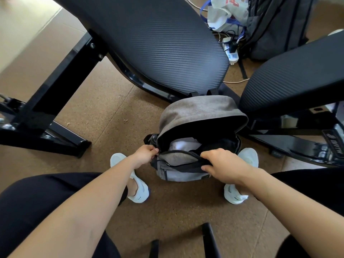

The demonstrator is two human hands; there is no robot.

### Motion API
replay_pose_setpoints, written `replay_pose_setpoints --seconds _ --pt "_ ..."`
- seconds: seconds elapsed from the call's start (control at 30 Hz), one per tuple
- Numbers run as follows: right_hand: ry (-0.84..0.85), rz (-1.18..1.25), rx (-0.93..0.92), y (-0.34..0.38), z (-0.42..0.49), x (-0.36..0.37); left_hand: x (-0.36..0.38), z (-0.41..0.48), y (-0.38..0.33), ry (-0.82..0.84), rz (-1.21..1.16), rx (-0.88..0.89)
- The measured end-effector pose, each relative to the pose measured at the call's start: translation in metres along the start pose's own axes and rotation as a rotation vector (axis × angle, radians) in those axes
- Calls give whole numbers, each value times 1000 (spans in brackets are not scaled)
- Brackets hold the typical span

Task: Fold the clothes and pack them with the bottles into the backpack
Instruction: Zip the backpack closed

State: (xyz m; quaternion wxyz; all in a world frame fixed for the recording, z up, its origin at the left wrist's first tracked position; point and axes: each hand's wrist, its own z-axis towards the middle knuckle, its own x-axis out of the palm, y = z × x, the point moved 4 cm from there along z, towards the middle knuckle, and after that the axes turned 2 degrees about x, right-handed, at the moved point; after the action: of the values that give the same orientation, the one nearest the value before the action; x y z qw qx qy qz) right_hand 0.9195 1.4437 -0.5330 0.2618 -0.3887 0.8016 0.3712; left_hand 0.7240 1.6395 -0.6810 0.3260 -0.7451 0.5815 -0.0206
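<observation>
So we've got the grey backpack [195, 116] standing on the brown cork-like floor [111, 108] between our white shoes [138, 191], right by the end of a black padded bench [158, 43] at 12 o'clock. The flap's thrown back and some white cloth [184, 145] sits inside. Our left grip [147, 154] pinches the opening's edge at the bag's 9 o'clock, and our right grip [223, 165] is curled round the front rim at 3 o'clock. A second black bench [297, 71] is at 2 o'clock. Off at 1 o'clock there's a dark bag [275, 25], a white carrier bag [227, 13] and a power strip [230, 51].
</observation>
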Motion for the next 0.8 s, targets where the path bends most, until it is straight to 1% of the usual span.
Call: replay_pose_setpoints --seconds 0.17,0.33,0.4,0.47,0.63,0.73,0.8 --pt "-45 11 1 3 6 -7 -12 -16 -30 -18 22 94" --pt "-307 35 -25 10 18 -25 -31 -67 -109 -69 -53 322" --pt "-401 -4 -35 13 24 -35 -37 -91 -132 -90 -40 399" --pt "-437 -31 -38 15 31 -42 -40 -106 -135 -108 12 396" --pt "-365 46 -78 32 47 -37 -39 -103 -134 -167 158 307" --pt "-374 79 -103 45 57 -33 -38 -102 -154 -152 265 340" --pt "-425 125 -90 51 66 -34 -40 -97 -160 -125 314 359"
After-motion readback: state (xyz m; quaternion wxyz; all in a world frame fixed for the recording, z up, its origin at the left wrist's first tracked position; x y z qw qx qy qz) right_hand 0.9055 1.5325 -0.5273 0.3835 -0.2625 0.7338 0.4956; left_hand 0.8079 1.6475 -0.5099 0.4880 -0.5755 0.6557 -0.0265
